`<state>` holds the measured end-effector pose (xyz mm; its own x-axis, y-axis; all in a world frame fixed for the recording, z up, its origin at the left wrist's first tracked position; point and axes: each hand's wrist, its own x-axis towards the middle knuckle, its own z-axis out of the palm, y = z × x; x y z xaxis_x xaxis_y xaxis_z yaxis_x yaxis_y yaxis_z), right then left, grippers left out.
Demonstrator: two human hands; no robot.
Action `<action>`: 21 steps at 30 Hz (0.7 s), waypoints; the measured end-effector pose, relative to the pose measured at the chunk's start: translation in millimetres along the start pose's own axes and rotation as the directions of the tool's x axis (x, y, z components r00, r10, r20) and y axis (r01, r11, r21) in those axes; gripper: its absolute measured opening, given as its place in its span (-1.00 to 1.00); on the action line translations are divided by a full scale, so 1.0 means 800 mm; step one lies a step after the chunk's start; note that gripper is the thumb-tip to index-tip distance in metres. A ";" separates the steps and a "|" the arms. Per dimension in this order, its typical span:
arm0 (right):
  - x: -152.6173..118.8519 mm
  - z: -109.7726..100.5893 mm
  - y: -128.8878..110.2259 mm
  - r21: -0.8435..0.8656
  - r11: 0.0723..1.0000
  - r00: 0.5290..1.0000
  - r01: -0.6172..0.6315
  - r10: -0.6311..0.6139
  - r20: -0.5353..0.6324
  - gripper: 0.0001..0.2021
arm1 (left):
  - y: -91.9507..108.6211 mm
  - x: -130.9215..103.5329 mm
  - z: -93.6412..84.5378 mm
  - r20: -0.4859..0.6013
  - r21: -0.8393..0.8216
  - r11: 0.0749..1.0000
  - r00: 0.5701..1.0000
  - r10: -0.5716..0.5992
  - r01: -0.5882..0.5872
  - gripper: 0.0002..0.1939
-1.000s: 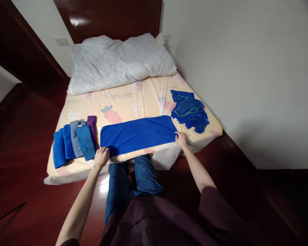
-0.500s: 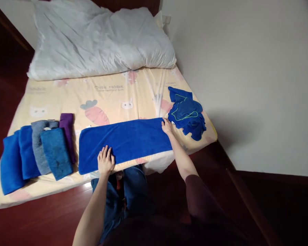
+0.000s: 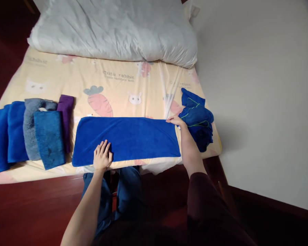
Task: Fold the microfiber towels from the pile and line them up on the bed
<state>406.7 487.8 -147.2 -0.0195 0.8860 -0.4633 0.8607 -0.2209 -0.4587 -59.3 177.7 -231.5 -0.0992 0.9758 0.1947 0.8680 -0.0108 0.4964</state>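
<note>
A blue towel [image 3: 133, 136] lies spread as a long strip along the bed's near edge. My left hand [image 3: 102, 155] rests flat on its near left part, fingers spread. At the far right corner of the towel is my right hand [image 3: 176, 120], its fingers pinched together on the edge there. Just right of that hand sits a crumpled heap of blue cloths [image 3: 197, 118] with light green edging.
Folded cloths lie at the left: bright blue ones [image 3: 16, 131], a grey one [image 3: 30, 136], a teal-blue one [image 3: 50, 138] and a purple one [image 3: 65, 106]. A white quilt [image 3: 113, 30] covers the bed's far side. A wall [image 3: 259, 95] rises at the right.
My right hand has shifted slightly at the towel's far right corner, its fingers now turned leftward along the edge. My left hand stays on the towel. The head view has tilted and shifted.
</note>
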 end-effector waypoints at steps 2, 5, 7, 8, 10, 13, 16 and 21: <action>0.003 0.000 0.000 0.033 0.999 1.000 0.007 -0.006 -0.030 -0.77 | 0.000 0.000 0.000 0.012 -0.008 1.000 1.000 -0.005 0.005 -0.33; 0.013 0.003 -0.007 -0.037 0.999 0.977 -0.024 0.016 -0.211 -0.81 | 0.000 -0.001 -0.001 0.024 -0.017 1.000 1.000 -0.003 0.003 -0.34; 0.014 0.014 -0.022 -0.114 0.992 0.950 -0.053 0.014 -0.312 -0.80 | 0.000 -0.001 -0.002 0.026 -0.020 1.000 1.000 -0.004 0.005 -0.35; 0.009 0.025 -0.035 -0.144 0.988 0.934 -0.055 0.000 -0.359 -0.78 | 0.000 -0.001 -0.002 0.025 -0.019 1.000 1.000 -0.005 0.005 -0.36; -0.012 0.062 -0.066 -0.180 0.984 0.895 -0.006 -0.074 -0.439 -0.69 | -0.001 -0.001 -0.002 0.018 -0.021 1.000 1.000 -0.002 0.003 -0.36; -0.065 0.146 -0.113 -0.221 0.944 0.851 0.247 -0.320 -0.417 -0.53 | -0.003 -0.001 0.000 0.003 -0.043 0.999 1.000 0.006 -0.006 -0.36; -0.107 0.218 -0.129 -0.238 0.867 0.842 0.438 -0.488 -0.231 -0.42 | -0.004 -0.001 0.002 -0.008 -0.066 0.998 1.000 0.008 -0.008 -0.34; -0.087 0.191 -0.066 -0.206 0.968 0.942 0.141 -0.196 -0.272 -0.33 | -0.003 0.000 0.001 -0.024 -0.030 0.999 0.999 0.028 -0.028 -0.32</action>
<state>285.1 375.5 -206.3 -0.0484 0.9889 -0.1406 0.9356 -0.0044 -0.3531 -60.8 177.5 -233.2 -0.0870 0.9696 0.2288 0.8554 -0.0451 0.5160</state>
